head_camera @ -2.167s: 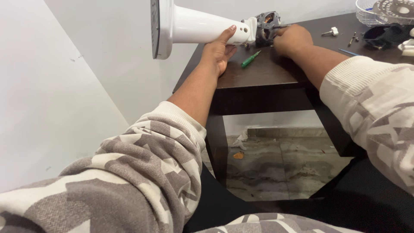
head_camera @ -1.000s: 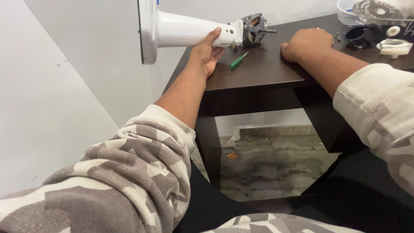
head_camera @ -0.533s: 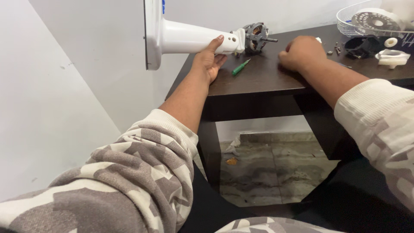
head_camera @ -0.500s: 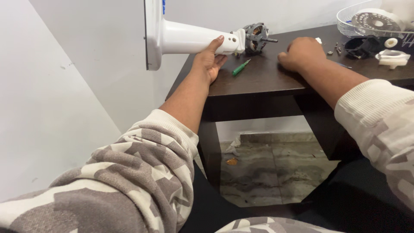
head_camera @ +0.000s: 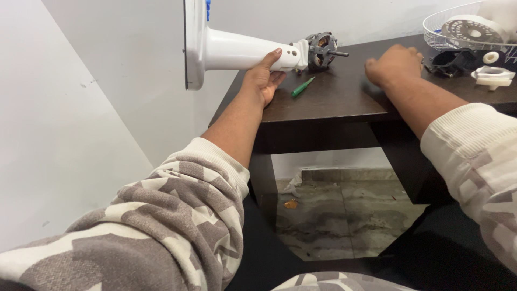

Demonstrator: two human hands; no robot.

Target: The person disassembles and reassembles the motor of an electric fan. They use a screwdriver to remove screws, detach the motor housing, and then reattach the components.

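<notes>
At the near left corner of the dark wooden table (head_camera: 344, 102), the left hand (head_camera: 262, 81) lies palm-up under the white plastic neck of a fan stand (head_camera: 242, 51), its fingers curled loosely round the underside and the thumb pressed up against the side, so the stand is cradled rather than clamped. The stand lies on its side: its wide round base (head_camera: 193, 43) hangs in the air past the table's edge, near the white wall, while the bare motor (head_camera: 321, 49) at the other end, with its metal shaft sticking out, sits over the tabletop. Judging by its build, the stand is stiff and smooth, likely a bit slippery, and end-heavy toward the motor; the narrow neck close to the motor looks the steadiest place to take it, away from the exposed windings and shaft. A small green screwdriver (head_camera: 302, 87) lies just beside the left hand. The right hand (head_camera: 395, 63) rests knuckles-up on the table, well apart from the stand, fingers bent under and holding nothing that can be seen. Beyond it lie black and white fan parts (head_camera: 487, 67) and a wire guard (head_camera: 458, 27).
</notes>
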